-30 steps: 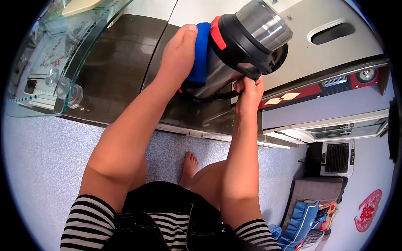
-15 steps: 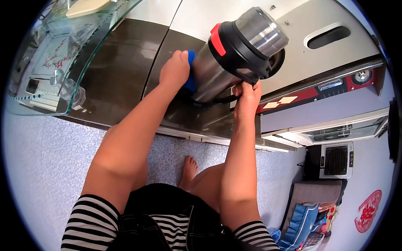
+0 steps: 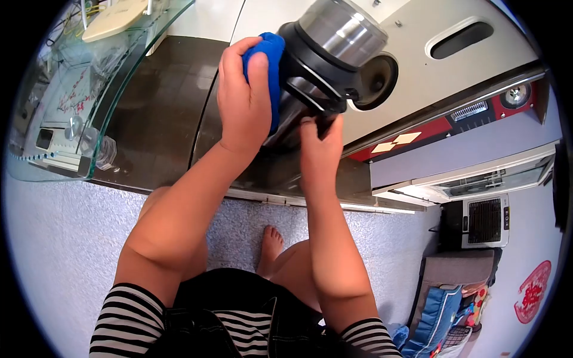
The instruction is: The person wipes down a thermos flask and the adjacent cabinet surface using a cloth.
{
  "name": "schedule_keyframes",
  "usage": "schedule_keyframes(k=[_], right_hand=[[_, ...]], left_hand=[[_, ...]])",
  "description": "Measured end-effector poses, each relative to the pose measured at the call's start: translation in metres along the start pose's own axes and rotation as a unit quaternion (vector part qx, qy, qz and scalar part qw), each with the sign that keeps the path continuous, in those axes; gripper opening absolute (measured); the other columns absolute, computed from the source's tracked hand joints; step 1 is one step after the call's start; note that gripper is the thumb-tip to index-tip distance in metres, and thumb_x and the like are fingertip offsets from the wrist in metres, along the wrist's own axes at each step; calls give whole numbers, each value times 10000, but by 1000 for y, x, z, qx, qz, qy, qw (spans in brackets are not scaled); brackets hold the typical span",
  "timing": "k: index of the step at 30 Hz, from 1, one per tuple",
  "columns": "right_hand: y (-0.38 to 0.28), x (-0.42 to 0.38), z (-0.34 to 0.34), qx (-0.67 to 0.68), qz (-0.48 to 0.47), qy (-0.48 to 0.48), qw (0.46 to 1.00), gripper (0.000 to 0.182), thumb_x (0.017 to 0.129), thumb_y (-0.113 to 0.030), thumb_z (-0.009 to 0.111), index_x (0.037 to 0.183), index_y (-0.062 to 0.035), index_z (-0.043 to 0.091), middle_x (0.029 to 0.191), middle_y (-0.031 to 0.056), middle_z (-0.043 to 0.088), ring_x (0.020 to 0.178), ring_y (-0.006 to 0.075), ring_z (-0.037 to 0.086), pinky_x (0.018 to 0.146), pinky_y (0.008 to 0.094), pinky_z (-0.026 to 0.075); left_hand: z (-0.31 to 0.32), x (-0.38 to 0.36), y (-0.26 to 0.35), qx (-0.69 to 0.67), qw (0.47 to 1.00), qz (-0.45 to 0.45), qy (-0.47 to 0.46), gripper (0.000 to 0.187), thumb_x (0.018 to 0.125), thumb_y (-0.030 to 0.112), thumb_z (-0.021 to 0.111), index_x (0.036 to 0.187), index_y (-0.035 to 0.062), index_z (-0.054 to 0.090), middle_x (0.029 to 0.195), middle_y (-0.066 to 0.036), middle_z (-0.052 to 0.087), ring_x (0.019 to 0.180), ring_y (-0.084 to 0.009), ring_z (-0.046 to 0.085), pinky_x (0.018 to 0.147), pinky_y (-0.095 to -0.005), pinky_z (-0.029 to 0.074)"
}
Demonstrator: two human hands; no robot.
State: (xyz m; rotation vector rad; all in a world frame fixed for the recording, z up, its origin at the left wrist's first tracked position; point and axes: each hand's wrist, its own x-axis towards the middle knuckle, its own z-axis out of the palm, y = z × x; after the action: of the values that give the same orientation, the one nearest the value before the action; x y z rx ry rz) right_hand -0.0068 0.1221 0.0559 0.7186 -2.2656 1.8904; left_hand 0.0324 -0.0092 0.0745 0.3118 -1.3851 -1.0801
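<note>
A large stainless steel thermos (image 3: pixel 343 33) with a black collar and handle stands on the dark cabinet top in front of me. My left hand (image 3: pixel 243 98) grips a blue cloth (image 3: pixel 272 59) and presses it to the thermos's left side, near the black collar. My right hand (image 3: pixel 320 146) is closed around the thermos's black handle at the near right side; part of its fingers is hidden behind the handle. The lower body of the thermos is partly covered by my hands and the cloth.
At left, a glass shelf (image 3: pixel 113 113) holds a cream router (image 3: pixel 116 22), with a glass stopper and clear glassware beneath. A pale panel with round and oval openings (image 3: pixel 461 40) rises behind the thermos. On the right are an air cooler (image 3: pixel 484 221) and a seat with a blue cushion (image 3: pixel 434 319).
My left hand has moved up with the blue cloth, from the lower body to the collar. The thermos has turned, its red part no longer showing, and its handle has swung left with my right hand.
</note>
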Motion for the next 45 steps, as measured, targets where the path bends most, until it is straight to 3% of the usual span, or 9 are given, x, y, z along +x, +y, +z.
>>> schedule_keyframes(k=[4, 9, 12, 17, 20, 30, 34, 42, 45], right_hand=[[-10, -5, 5, 35, 1, -39, 999, 329, 941, -91, 620, 1244, -9, 525, 1068, 94, 645, 978, 174, 598, 884, 319, 477], [-7, -3, 11, 103, 11, -73, 992, 321, 976, -93, 609, 1277, -17, 525, 1136, 73, 632, 1056, 141, 571, 934, 293, 460], [-12, -3, 22, 8, -83, -89, 992, 361, 931, -129, 660, 1219, 22, 503, 982, 246, 690, 893, 385, 697, 795, 417, 528], [0, -4, 26, -3, -88, -79, 993, 389, 903, -108, 678, 1228, 14, 502, 975, 244, 688, 870, 414, 683, 757, 435, 520], [4, 1, 24, 8, -103, -72, 992, 408, 889, -105, 689, 1232, 15, 504, 969, 241, 686, 860, 404, 687, 737, 436, 519], [-9, 1, 17, -42, -53, -87, 994, 286, 877, -109, 677, 1086, 8, 521, 893, 208, 693, 782, 337, 694, 732, 410, 528], [-1, 4, 20, -10, -29, -89, 996, 293, 868, -102, 678, 1093, 9, 527, 883, 196, 692, 778, 321, 692, 732, 398, 529], [-22, 1, 12, -89, -2, -96, 991, 322, 828, -74, 686, 1108, 10, 551, 885, 188, 700, 774, 314, 689, 732, 391, 531], [-14, 3, 13, -87, -16, -92, 992, 322, 827, -73, 687, 1111, 6, 557, 889, 180, 704, 777, 303, 690, 733, 387, 531]], left_hand=[[-2, -13, 1, 93, 978, 180, -57, 356, 932, 265, 693, 1237, 106, 598, 1099, -170, 590, 957, -379, 611, 786, -412, 529], [-4, -13, 6, 138, 965, 200, -94, 410, 857, 243, 781, 1209, 111, 617, 1101, -184, 597, 930, -407, 618, 762, -412, 533], [-3, 7, 7, 137, 988, 74, -20, 302, 924, 212, 705, 1177, 63, 631, 1117, -142, 627, 984, -346, 633, 852, -395, 516], [-15, 15, 4, 119, 985, 98, -71, 290, 902, 197, 715, 1163, 84, 657, 1022, -132, 613, 955, -306, 625, 838, -376, 505], [-9, 6, 26, 135, 949, 248, -137, 273, 840, 263, 781, 1081, 164, 699, 973, -102, 587, 818, -315, 621, 703, -393, 517], [-13, 52, 27, 237, 967, 52, -73, 239, 859, 379, 727, 1030, 213, 724, 907, -71, 618, 769, -313, 667, 662, -414, 537], [-7, 33, 40, 195, 960, 154, -131, 244, 852, 318, 749, 1056, 184, 727, 904, -74, 623, 813, -299, 653, 706, -381, 528], [-19, 60, 9, 225, 971, 12, -73, 261, 878, 378, 700, 1034, 169, 694, 961, -116, 641, 856, -338, 665, 733, -449, 533], [-15, 50, 13, 182, 979, 52, -73, 255, 867, 358, 718, 1032, 166, 694, 975, -107, 644, 841, -338, 663, 726, -440, 536]])
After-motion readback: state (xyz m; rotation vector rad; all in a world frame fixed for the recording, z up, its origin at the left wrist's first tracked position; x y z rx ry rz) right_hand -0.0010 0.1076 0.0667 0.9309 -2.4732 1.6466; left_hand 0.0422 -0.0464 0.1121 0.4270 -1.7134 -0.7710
